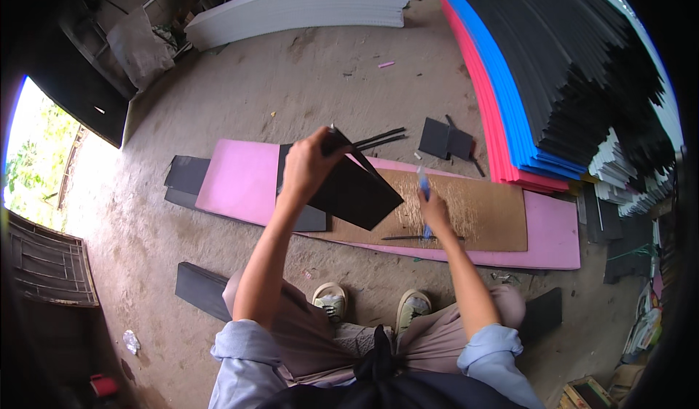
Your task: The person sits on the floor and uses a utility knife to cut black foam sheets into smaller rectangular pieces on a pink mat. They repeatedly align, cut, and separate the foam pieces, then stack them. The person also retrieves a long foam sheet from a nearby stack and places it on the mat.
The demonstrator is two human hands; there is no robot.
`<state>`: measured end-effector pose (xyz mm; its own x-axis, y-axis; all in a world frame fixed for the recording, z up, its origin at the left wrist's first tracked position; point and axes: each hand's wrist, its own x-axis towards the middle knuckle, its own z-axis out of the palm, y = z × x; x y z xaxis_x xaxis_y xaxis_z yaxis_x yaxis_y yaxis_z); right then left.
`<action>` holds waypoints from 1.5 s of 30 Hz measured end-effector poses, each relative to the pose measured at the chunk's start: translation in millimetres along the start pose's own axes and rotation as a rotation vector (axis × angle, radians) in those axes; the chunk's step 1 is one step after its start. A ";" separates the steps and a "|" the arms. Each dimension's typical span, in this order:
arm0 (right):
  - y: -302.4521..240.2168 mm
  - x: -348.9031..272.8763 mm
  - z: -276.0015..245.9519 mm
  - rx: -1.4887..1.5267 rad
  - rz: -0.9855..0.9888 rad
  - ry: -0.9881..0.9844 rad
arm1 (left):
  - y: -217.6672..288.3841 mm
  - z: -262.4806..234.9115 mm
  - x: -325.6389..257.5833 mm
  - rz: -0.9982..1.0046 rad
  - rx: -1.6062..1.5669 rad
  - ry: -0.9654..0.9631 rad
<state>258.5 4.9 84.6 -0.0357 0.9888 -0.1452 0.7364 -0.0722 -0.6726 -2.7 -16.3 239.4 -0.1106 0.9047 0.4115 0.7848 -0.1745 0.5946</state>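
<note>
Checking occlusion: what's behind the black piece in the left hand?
Around the black piece, the brown board shows at right and below, with another black sheet at lower left. Whatever lies directly behind the piece is covered.

Person's left hand (309,163) is out front, fingers bent in a grip; left forearm (260,267) extends forward, angled inward. Right hand (435,212) sits nearer the body, fingers curled closed, right forearm (470,285) also slanting inward. Both forearms bare, hands well apart, knees (513,303) bent and spread.
</note>
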 end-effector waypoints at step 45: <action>-58.1 54.3 105.6 -0.425 -0.208 -0.418 | -120.2 -28.2 -162.6 -0.993 -1.017 0.404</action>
<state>142.5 48.9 39.2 -0.4042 0.8358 -0.3715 0.8869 0.2589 -0.3825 -96.2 -153.4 120.5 -0.6270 0.6764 -0.3865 -0.4489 0.0917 0.8889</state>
